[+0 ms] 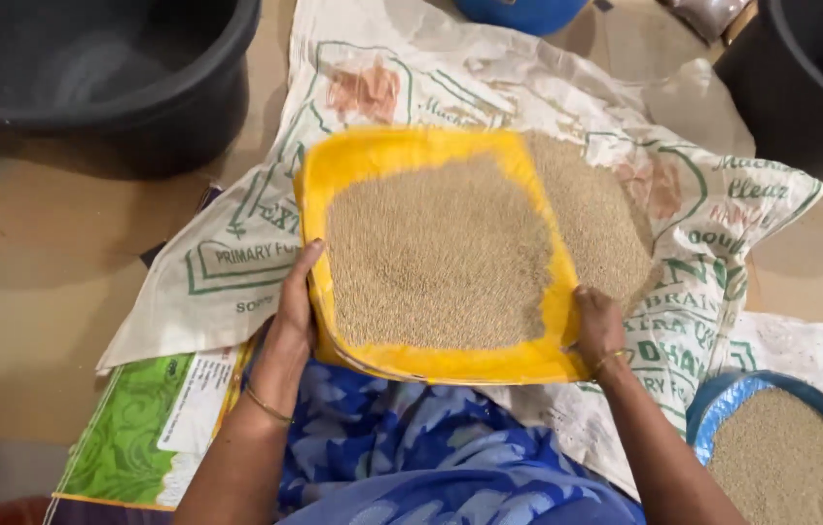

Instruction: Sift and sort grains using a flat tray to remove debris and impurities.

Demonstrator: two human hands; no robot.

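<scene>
The tray [402,156] is a yellow winnowing pan, squarish with rounded corners and a raised rim on its near and side edges, its far edge open. It is held just above a printed white sack, near edge over the lap, gripped at both near corners. Grain [436,253], fine and tan, fills its middle in an even layer. More grain [596,224] lies heaped on the sack just beside its right edge.

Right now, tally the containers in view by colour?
Yellow: 1, the grain tray held by left hand and right hand
Black: 2, tub at top left, tub at top right
Blue: 2, grain basin at bottom right, vessel at top edge
Total: 5
</scene>
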